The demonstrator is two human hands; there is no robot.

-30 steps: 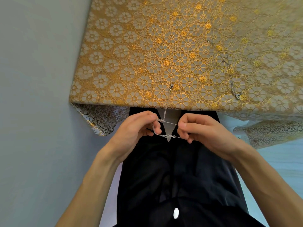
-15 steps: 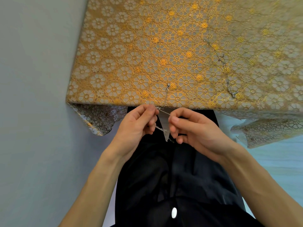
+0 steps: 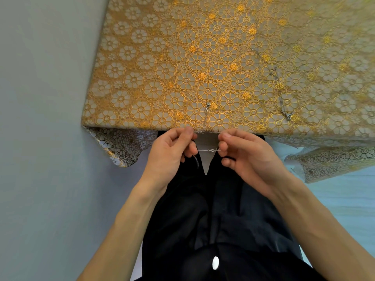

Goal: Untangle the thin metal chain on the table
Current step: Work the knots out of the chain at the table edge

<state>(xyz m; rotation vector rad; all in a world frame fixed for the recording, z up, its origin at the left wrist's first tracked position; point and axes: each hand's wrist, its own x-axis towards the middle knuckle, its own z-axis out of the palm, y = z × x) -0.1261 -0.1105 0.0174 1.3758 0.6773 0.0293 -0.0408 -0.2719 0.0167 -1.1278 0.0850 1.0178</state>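
Just off the table's near edge, the left hand (image 3: 170,157) and right hand (image 3: 249,157) each pinch the thin metal chain (image 3: 209,150), stretched in two short taut runs between them, its clasped end trailing onto the floral tablecloth (image 3: 142,78). What seems a small knot sits mid-run; easing tension there should loosen it better than pulling.
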